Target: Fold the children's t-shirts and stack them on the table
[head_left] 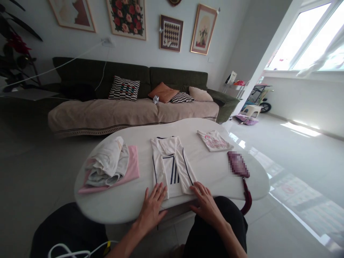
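A white shirt [161,161] with dark stripes lies in front of me on the white table [145,139], its sides folded in toward the middle. My left hand [153,205] rests flat with spread fingers at the shirt's near left corner. At the near right corner, the fingers of my right hand [205,200] are stretched out over the fabric's edge. Neither hand grips anything. To the left sits a rumpled pile of white and grey clothes [109,161] on a folded pink cloth [133,165]. A folded white shirt with a pink print [215,140] lies at the far right.
A dark red item with a tassel [246,195] hangs over the table's right edge; its upper part is pixelated. Behind the table stands a green sofa [177,77] with several cushions. A white cable [64,251] lies at my lower left.
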### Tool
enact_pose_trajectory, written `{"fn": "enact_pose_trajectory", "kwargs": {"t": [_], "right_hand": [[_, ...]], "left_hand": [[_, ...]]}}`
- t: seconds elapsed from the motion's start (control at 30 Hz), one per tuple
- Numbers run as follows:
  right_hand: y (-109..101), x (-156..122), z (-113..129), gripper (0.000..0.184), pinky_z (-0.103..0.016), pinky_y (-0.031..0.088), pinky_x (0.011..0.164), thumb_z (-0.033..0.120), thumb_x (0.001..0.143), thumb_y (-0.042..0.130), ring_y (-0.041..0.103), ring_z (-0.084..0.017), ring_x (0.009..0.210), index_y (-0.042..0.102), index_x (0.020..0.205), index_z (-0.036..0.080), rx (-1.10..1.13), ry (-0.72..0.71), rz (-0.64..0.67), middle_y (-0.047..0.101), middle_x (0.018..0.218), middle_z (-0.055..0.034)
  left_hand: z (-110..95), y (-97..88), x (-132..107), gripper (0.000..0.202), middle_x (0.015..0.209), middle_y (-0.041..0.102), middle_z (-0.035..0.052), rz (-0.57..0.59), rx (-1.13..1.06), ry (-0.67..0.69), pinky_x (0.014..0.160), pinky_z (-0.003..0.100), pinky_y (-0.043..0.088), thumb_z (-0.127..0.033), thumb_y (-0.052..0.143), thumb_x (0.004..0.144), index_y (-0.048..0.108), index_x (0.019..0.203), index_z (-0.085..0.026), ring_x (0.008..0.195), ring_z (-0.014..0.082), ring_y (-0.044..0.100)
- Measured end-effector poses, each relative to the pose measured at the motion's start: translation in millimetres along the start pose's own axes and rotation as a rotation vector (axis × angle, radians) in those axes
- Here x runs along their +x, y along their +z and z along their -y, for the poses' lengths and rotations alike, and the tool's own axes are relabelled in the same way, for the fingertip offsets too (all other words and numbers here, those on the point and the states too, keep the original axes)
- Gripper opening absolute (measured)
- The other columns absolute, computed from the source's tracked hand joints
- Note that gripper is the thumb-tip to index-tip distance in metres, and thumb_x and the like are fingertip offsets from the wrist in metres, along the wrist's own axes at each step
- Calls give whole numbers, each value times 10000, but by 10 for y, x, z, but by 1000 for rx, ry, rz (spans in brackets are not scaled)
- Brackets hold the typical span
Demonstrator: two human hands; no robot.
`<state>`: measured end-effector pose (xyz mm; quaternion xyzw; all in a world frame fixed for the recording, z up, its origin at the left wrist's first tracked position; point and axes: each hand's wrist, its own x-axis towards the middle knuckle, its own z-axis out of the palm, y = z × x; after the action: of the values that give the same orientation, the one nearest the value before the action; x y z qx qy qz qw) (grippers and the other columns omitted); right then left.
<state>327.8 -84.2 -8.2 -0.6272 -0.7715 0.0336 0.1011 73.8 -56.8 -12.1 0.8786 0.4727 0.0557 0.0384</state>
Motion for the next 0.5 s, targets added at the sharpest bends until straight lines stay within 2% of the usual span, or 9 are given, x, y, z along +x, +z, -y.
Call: {"fn": "enact_pose_trajectory", "kwargs": {"t": [0.07,0.13,0.27,0.4,0.5], "right_hand": [[35,-42,41,493,-380,316,967,145,732,497,329,-244,1218,438,1217,210,-50,-42,-69,427,1273,-100],[77,-57,110,442,-358,368,894,33,734,427,430,-232,1098,487,1140,195,-108,-48,-153,506,1140,-102],[113,-72,225,355,-345,392,786,2,743,432,487,-214,871,534,1024,193,-196,-50,-239,549,930,-80],[33,-147,244,335,-318,377,759,-7,736,458,493,-198,837,549,972,211,-171,-129,-204,551,904,-55],[-120,-254,274,390,-300,373,734,-29,716,458,515,-182,807,540,997,228,-132,-184,-156,563,883,-34]], "left_hand": [[-4,22,-28,709,1442,201,45,-36,60,11,1047,499,157,-268,532,754,190,1375,-264,1315,249,176],[-8,69,-82,696,1433,231,32,-60,126,8,1044,479,195,-130,483,748,206,1370,-275,1303,232,220],[5,134,-216,761,1394,320,11,-77,238,29,998,414,310,88,296,691,256,1352,-287,1247,182,345],[25,12,-334,785,1356,385,4,-51,197,69,964,404,354,118,241,667,298,1334,-291,1205,166,408],[42,-172,-428,733,1329,424,19,19,34,105,960,390,361,90,267,690,322,1324,-272,1184,158,434]]}}
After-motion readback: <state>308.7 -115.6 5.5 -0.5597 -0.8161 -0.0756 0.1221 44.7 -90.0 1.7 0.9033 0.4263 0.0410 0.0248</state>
